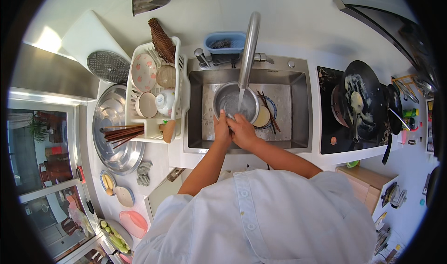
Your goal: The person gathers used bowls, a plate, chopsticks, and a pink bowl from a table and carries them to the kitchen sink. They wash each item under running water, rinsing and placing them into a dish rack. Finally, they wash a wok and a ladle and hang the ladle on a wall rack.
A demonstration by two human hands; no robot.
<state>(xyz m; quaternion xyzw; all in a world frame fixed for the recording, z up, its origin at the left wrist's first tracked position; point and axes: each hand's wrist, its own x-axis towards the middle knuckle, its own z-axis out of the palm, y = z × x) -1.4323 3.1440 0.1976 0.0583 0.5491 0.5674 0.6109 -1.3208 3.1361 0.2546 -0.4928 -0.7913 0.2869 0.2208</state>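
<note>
Both my hands are over the sink (206, 134), at the near rim of a round stainless steel bowl (223, 98). My left hand (222, 129) grips that rim with its thumb laid over the inside. Close beside it, my right hand (243, 133) has its fingers curled at the same rim. A small grey ridged thing (230, 117) shows between the hands, too little of it to name. From the tall metal faucet (249, 50), water runs into the bowl, which holds some water. To its right in the sink lie chopsticks (269, 112), a blue-rimmed dish (274, 105) and a pale round bowl (262, 118).
Left of the sink stands a white dish rack (184, 89) with bowls and chopsticks, beside a large metal lid (111, 155). A blue caddy (237, 42) with a scrubber sits behind the sink. At right, a wok (370, 89) with a ladle (356, 103) rests on a black cooktop (330, 138).
</note>
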